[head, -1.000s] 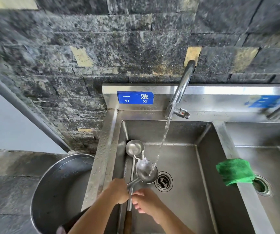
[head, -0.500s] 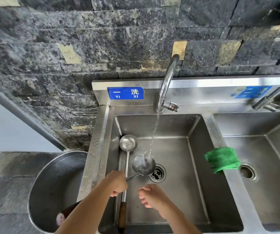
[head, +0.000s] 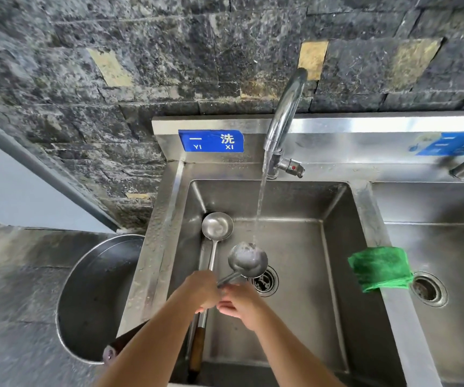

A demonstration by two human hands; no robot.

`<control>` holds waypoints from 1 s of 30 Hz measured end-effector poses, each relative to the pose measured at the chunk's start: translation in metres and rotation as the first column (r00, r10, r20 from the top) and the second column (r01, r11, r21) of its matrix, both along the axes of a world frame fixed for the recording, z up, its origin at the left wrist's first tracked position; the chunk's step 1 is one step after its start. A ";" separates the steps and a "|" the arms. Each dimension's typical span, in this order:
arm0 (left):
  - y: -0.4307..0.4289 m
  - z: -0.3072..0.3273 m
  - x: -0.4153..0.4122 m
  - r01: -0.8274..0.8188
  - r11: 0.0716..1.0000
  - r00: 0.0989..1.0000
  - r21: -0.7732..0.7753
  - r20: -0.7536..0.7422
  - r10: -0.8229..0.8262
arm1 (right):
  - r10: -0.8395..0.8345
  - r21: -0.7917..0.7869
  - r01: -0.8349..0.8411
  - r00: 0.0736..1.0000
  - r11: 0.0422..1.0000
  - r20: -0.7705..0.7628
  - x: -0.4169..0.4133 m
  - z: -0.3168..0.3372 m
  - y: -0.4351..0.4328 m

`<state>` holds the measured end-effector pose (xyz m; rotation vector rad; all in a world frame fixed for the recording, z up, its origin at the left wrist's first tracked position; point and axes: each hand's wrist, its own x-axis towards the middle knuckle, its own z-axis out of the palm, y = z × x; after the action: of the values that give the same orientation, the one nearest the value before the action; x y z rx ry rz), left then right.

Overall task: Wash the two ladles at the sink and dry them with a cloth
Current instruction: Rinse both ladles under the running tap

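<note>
While water runs from the curved chrome faucet [head: 284, 118], two steel ladles occupy the left stainless sink basin [head: 334, 208]: one wooden-handled ladle [head: 216, 225] lies left of the stream; one wet, dull-bowled ladle [head: 248, 260], under it, is gripped by the left hand [head: 201, 289], right hand [head: 239, 304] touching. One folded green cloth [head: 379, 268] drapes the divider rightward.

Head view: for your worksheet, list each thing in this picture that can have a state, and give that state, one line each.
Tap: running.
Held ladle: bowl under the stream.
Second ladle: lying in the left basin, untouched.
Green cloth: folded on the divider, unused.
Left basin: drain unplugged.
Left hand: closed on the held ladle's handle.
Right hand: at the same handle; grip unclear.
</note>
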<state>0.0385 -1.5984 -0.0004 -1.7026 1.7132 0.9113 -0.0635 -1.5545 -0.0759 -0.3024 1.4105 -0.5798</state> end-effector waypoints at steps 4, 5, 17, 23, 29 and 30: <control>-0.006 0.004 -0.009 -0.006 1.000 1.000 -0.003 0.000 0.006 | -0.205 0.112 0.189 0.967 0.976 0.154 0.003 -0.001 -0.019; -0.008 0.005 -0.011 -0.019 1.000 1.000 -0.006 -0.007 0.019 | -0.231 0.112 0.212 0.954 0.971 0.193 0.003 0.001 -0.022; -0.011 0.018 -0.021 0.086 0.984 0.995 -0.159 0.057 -0.077 | -0.441 0.147 0.416 0.856 0.897 0.271 -0.006 -0.010 -0.047; 0.002 0.028 -0.024 0.334 0.892 0.939 -0.305 0.184 -0.289 | -0.477 0.149 0.453 0.843 0.879 0.247 -0.020 -0.018 -0.061; 0.009 0.034 -0.006 0.343 0.890 0.935 -0.301 0.195 -0.295 | -0.439 0.159 0.418 0.890 0.894 0.124 -0.019 -0.015 -0.064; 0.011 0.034 -0.003 0.332 0.896 0.940 -0.295 0.183 -0.288 | -0.433 0.151 0.417 0.897 0.896 0.090 -0.018 -0.014 -0.063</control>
<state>0.0358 -1.5877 0.0332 -1.5746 2.0486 0.3750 -0.0819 -1.6177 -0.0898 0.1522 1.3944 -0.8469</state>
